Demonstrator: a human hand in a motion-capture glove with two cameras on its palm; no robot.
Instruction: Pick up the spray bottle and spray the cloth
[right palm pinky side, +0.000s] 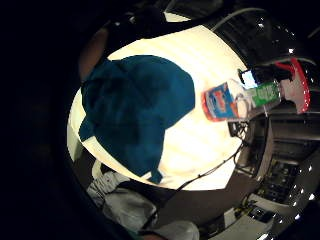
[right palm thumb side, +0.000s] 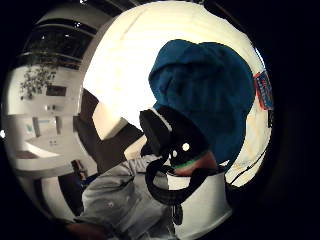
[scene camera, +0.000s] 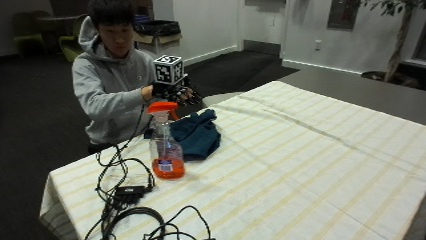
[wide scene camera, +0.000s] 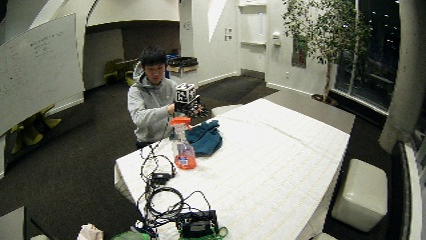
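Teal cloth (scene camera: 196, 134) crumpled near table (scene camera: 313, 165) edge, spray bottle (scene camera: 165, 150) just beside (upright)

Inventory, outside view:

- Spray bottle (scene camera: 164, 145): 1, left of centre, upright on the tabletop (scene camera: 299, 165), orange liquid in its lower part, red trigger head.
- Cloth (scene camera: 197, 134): 1, dark blue, bunched, centre-left, just behind the bottle.
- Tabletop: 1, under a striped cover, filling the lower right.
- Gloved hand (scene camera: 172, 92): 1, upper left, above the bottle.
- Cable bundle (scene camera: 126, 200): 1 tangle, lower left; separate leads cannot be counted.
- Person (scene camera: 110, 75): 1, upper left, in a grey hoodie.
- Plant (scene camera: 399, 20): 1, upper right corner.
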